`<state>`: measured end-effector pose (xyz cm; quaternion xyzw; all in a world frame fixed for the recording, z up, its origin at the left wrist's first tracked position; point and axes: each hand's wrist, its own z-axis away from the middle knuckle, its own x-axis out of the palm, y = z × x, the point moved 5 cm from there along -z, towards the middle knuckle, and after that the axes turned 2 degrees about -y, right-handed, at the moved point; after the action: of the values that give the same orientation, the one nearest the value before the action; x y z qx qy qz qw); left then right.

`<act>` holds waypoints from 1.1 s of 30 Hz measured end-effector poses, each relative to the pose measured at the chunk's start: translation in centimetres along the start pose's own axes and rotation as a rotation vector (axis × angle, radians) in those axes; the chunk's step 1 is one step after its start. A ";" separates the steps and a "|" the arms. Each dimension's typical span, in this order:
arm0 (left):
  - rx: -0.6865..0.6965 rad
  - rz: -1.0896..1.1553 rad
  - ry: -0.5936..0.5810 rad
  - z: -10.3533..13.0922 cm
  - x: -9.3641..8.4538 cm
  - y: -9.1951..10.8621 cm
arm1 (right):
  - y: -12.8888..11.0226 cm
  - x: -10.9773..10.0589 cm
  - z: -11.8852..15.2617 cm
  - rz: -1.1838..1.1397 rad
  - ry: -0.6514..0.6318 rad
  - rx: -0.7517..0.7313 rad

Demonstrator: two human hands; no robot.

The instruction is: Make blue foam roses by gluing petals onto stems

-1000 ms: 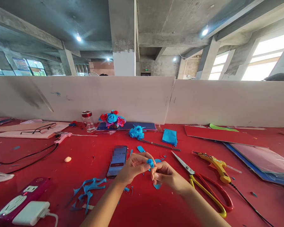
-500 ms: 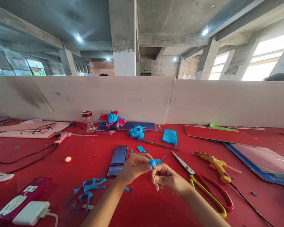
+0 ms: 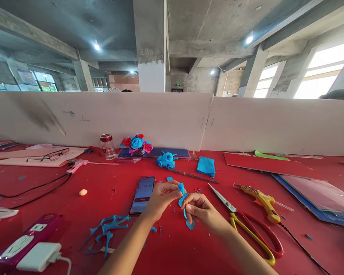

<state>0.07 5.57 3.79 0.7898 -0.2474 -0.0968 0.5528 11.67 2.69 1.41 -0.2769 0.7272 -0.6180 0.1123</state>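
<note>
Blue, the bud (image 3: 181,188) sits upright above the bench (image 3: 206,252), pinched between thumb and forefinger of the left hand (image 3: 162,198). Right-hand (image 3: 201,208) fingers, pressed together at about five o'clock from it, seem to pinch a pale strand (image 3: 184,197). Since the earlier frame the bud has risen and the fingers have parted slightly, exposing strand and petals (image 3: 190,224); this suggests the strand is being drawn taut. Outward from the bud: phone (image 3: 142,200) at nine, scissors (image 3: 232,210) at four.
</note>
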 end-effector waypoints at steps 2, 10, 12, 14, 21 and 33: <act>0.004 0.003 -0.029 0.1 0.2 0.3 | 0.0 0.0 0.0 -0.002 0.005 0.009; 0.028 -0.035 -0.032 0.4 0.3 0.6 | 0.1 0.0 0.0 -0.015 -0.001 0.007; 0.025 -0.032 -0.032 0.4 0.2 0.4 | 0.2 -0.1 0.0 -0.014 -0.003 0.012; 0.026 -0.032 -0.045 0.4 0.3 0.4 | 0.3 -0.1 0.1 -0.015 -0.010 0.021; -0.004 -0.041 -0.061 0.4 0.6 0.7 | 0.3 0.4 0.0 -0.074 -0.043 0.060; -0.055 -0.062 -0.023 0.2 0.0 -0.5 | 1.2 0.1 -0.3 -0.124 -0.018 0.091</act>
<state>0.12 5.54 3.27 0.7806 -0.2263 -0.1299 0.5679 11.17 2.99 0.34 -0.3217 0.6788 -0.6536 0.0925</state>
